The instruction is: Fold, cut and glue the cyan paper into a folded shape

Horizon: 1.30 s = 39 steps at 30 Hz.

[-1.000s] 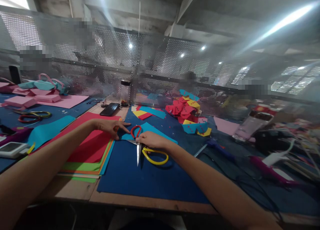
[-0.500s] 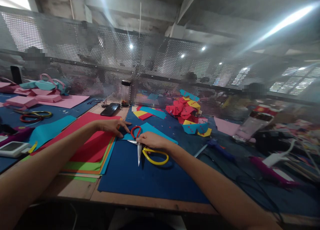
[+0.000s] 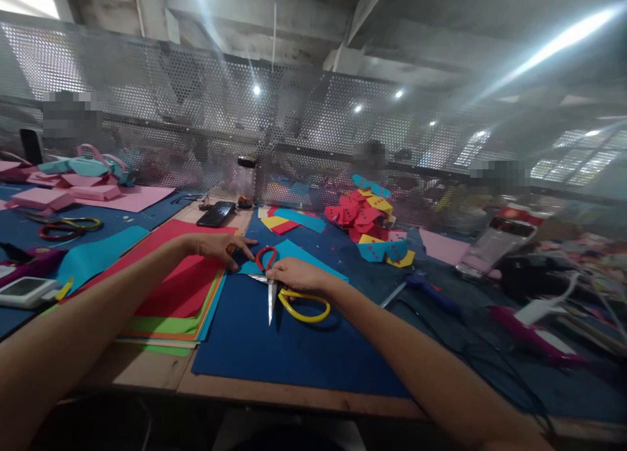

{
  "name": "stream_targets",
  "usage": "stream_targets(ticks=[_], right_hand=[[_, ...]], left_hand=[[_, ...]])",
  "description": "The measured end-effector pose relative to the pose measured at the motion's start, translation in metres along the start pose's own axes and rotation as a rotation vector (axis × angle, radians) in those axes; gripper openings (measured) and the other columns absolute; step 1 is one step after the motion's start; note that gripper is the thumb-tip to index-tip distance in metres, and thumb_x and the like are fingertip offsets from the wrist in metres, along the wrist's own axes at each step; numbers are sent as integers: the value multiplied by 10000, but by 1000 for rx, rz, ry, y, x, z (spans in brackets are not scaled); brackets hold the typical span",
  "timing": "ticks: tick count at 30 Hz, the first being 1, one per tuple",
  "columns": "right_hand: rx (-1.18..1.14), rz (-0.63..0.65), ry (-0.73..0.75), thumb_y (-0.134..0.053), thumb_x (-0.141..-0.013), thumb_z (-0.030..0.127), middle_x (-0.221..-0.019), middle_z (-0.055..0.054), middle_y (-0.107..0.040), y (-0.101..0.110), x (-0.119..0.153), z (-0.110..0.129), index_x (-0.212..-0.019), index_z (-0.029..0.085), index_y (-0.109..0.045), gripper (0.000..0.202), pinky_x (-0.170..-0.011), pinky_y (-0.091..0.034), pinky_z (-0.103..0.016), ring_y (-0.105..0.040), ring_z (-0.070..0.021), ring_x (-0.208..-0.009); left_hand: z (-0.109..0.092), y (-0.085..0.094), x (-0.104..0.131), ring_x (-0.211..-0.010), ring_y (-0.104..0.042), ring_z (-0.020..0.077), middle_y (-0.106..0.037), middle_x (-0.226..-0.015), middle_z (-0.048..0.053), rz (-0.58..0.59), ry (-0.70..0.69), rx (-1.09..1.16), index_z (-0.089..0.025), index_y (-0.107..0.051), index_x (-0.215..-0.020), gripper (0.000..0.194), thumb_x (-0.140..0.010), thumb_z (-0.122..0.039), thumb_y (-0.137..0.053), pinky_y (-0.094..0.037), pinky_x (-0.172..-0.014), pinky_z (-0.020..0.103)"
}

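Observation:
My right hand (image 3: 298,274) is closed around the middle of a pair of scissors (image 3: 270,300), near the pivot. One handle loop is red and the other yellow, and the spread blades point one to the left and one toward me. Beneath them lies a light blue sheet of paper (image 3: 308,260), with the red loop resting over it. My left hand (image 3: 220,248) has its fingers stretched out, the fingertips at the left corner of that sheet. Its wrist passes over a stack of coloured sheets topped with red (image 3: 171,287).
A dark blue mat (image 3: 294,366) covers the bench. Behind are a phone (image 3: 216,214), a jar (image 3: 245,182) and a pile of folded red, yellow and blue paper pieces (image 3: 365,216). A blue-handled tool (image 3: 434,293) and cables lie right; another pair of scissors (image 3: 68,227) lies left.
The blade that points toward me has swung very slightly left. Both hands are in almost the same place as before.

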State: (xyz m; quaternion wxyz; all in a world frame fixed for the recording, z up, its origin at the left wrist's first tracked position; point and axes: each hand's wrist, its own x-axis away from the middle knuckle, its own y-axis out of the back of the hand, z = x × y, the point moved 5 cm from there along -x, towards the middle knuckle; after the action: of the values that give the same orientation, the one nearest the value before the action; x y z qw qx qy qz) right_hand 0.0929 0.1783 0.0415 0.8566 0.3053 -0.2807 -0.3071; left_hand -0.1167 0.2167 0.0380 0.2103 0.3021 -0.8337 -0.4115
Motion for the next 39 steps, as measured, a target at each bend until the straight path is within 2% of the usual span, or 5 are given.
stream_targets(ticks=[5, 11, 16, 30, 39], right_hand=[[6, 1, -11, -468, -995, 314, -496, 66, -362, 0, 0, 1, -639, 185, -504, 380, -482, -298, -218, -322, -85, -447], [5, -1, -24, -447, -1004, 307, -506, 50, -418, -2, 2, 6, -636, 187, -480, 388, -494, -333, -210, -396, -88, -457], [3, 6, -21, -456, -1004, 312, -512, 71, -363, -2, 5, 6, -645, 190, -474, 379, -477, -304, -205, -335, -81, -454], [39, -11, -16, -470, -1002, 304, -527, 64, -371, -2, 0, 8, -642, 182, -488, 381, -486, -278, -214, -326, -79, -474], [23, -5, -28, -439, -1006, 321, -505, 27, -476, -7, -3, 6, -625, 189, -476, 405, -491, -350, -226, -422, -96, -451]], left_hand=[[0, 0, 0, -1522, -287, 315, -334, -1664, 13, 3, -14, -5, -346, -678, -1304, 490, -824, -396, -760, -248, -1222, 496], [0, 1, 0, -1520, -292, 316, -342, -1660, -8, 7, -24, -8, -366, -678, -1300, 483, -824, -389, -757, -244, -1223, 509], [1, 0, 0, -1523, -284, 317, -344, -1660, 6, 13, -43, 4, -356, -667, -1319, 503, -825, -406, -751, -257, -1218, 502], [0, 0, 1, -1504, -317, 330, -372, -1647, 11, 4, -36, 14, -350, -668, -1321, 510, -819, -392, -747, -298, -1196, 487], [3, 0, 0, -1525, -279, 318, -332, -1665, 21, 1, 0, 32, -327, -682, -1291, 491, -806, -358, -753, -265, -1211, 493]])
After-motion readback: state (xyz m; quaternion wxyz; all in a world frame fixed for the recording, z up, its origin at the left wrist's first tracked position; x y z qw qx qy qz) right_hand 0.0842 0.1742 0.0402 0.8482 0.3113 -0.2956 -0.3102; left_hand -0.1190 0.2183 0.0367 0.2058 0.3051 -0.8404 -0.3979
